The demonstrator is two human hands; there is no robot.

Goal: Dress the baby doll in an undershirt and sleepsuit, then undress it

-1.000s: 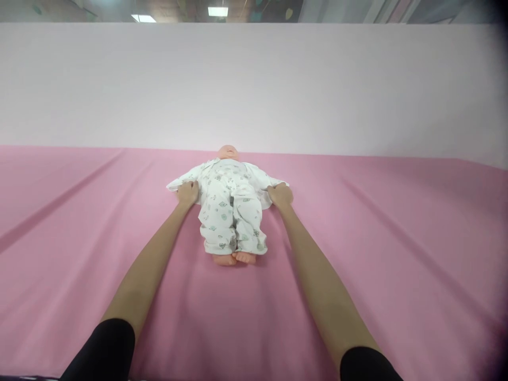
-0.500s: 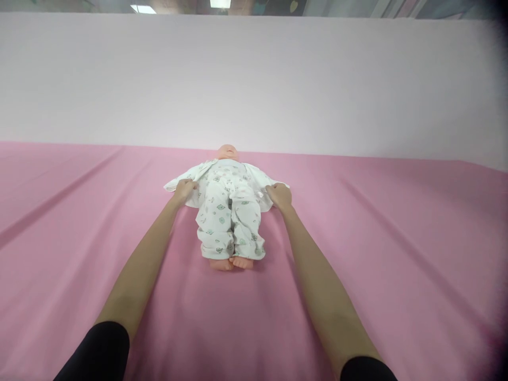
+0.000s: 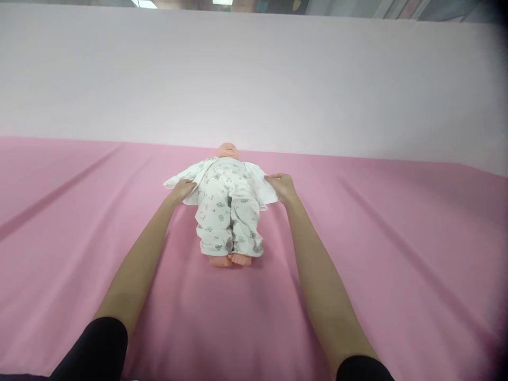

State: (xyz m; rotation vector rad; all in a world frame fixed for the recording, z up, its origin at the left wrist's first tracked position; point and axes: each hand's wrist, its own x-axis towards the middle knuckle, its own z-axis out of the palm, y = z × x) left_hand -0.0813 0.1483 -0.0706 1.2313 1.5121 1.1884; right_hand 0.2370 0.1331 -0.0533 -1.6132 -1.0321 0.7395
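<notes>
A baby doll (image 3: 227, 150) lies on its back, head away from me and bare feet toward me. It is dressed in white patterned trousers (image 3: 216, 217) and a white baby shirt (image 3: 197, 170) whose front is spread open to both sides. At the shirt's left side, my left hand (image 3: 183, 189) is closed on the edge of the cloth. My right hand (image 3: 281, 186) pinches the shirt's right side and holds that flap out from the doll's body. The doll's arms are hidden in the sleeves.
Under the doll is a pink sheet (image 3: 377, 254) with long creases. A plain white wall or panel (image 3: 254, 79) rises behind it. Lights and a blurred room show above its top edge.
My right hand has shifted slightly up, drawing the right shirt flap into a different shape. My left hand stays nearly where it was on the cloth. The view has tipped a little.
</notes>
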